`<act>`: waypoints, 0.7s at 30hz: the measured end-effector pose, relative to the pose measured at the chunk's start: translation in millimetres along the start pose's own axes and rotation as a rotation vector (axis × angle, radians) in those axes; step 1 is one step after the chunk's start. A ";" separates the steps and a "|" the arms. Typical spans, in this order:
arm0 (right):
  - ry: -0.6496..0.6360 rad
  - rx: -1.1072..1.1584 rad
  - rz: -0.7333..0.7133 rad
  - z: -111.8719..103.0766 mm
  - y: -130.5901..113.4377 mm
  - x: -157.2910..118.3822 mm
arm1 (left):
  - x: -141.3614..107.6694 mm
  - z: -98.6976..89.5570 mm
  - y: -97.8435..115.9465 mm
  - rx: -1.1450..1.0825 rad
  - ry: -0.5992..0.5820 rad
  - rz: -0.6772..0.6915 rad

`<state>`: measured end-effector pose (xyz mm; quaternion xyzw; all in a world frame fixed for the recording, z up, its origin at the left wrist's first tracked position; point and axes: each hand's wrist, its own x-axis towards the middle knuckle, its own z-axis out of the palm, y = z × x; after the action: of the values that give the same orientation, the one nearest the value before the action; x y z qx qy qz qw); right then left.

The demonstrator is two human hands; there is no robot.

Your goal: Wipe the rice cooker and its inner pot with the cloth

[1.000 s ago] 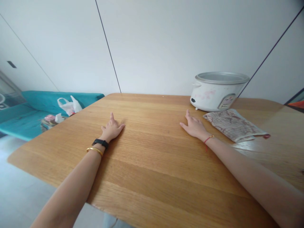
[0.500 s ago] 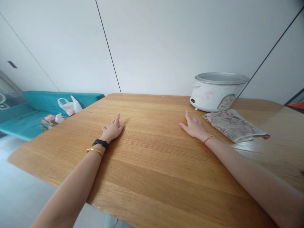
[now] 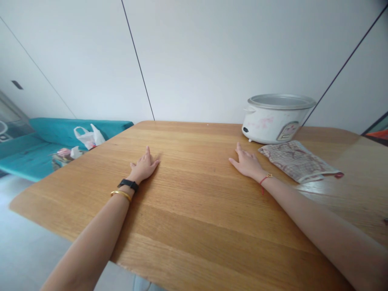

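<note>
My left hand (image 3: 143, 165) rests palm down on the wooden table (image 3: 188, 194), its fingers apart and nothing in it. A black band and a gold bangle circle that wrist. Across from it, my right hand (image 3: 247, 161) also lies on the tabletop with spread fingers, holding nothing; a red cord is round its wrist. Just right of the right hand lies a folded patterned cloth (image 3: 298, 161). Behind the cloth stands a white rice cooker body (image 3: 263, 123) with pink flowers and no lid, close to the wall.
A pale panelled wall (image 3: 197, 60) borders the table's far edge. To the left, a teal sofa (image 3: 39, 137) holds a white plastic bag (image 3: 90, 137) and a small pile of things. Something orange (image 3: 378, 133) shows at the far right edge.
My left index finger has shifted slightly to the left. The right hand, cloth and rice cooker stay in place; the view has tilted very slightly.
</note>
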<state>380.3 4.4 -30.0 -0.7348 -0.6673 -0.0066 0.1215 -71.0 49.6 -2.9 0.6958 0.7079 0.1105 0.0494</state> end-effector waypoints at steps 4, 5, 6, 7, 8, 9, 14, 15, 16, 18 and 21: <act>0.011 0.021 0.004 -1.7 -1.3 -1.1 | -4.4 -2.5 4.4 -0.048 0.020 -0.028; 0.010 0.026 0.003 -2.1 -1.5 -1.4 | -4.6 -2.6 4.6 -0.055 0.023 -0.032; 0.010 0.028 0.004 -2.5 -1.5 -1.6 | -4.3 -2.4 4.3 -0.058 0.028 -0.035; 0.008 0.025 0.002 -2.8 -1.5 -1.7 | -3.5 -2.0 3.5 -0.052 0.029 -0.034; 0.002 0.013 -0.003 -2.9 -1.4 -1.8 | -2.3 -1.3 2.3 -0.035 0.023 -0.025; -0.008 -0.006 -0.015 -2.8 -1.1 -1.8 | -0.9 -0.4 0.8 -0.009 0.010 -0.009; -0.021 -0.062 -0.049 -1.1 -0.1 -1.6 | 4.0 3.3 -3.9 0.074 -0.034 0.027; -0.014 -0.056 -0.042 -0.9 -0.2 -1.7 | 4.0 3.7 -3.9 0.070 -0.024 0.010; -0.011 -0.051 -0.036 -1.0 -0.3 -1.8 | 3.9 3.9 -3.7 0.066 -0.017 -0.002; -0.017 -0.052 -0.040 -1.5 -0.9 -2.3 | 3.4 4.1 -3.4 0.064 -0.015 -0.006; -0.021 -0.059 -0.044 -2.9 -1.7 -3.0 | 3.2 4.5 -3.8 0.073 -0.019 0.011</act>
<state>378.7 1.1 -27.4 -0.7232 -0.6840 -0.0213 0.0926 -73.9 53.2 -8.0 0.7020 0.7073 0.0781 0.0299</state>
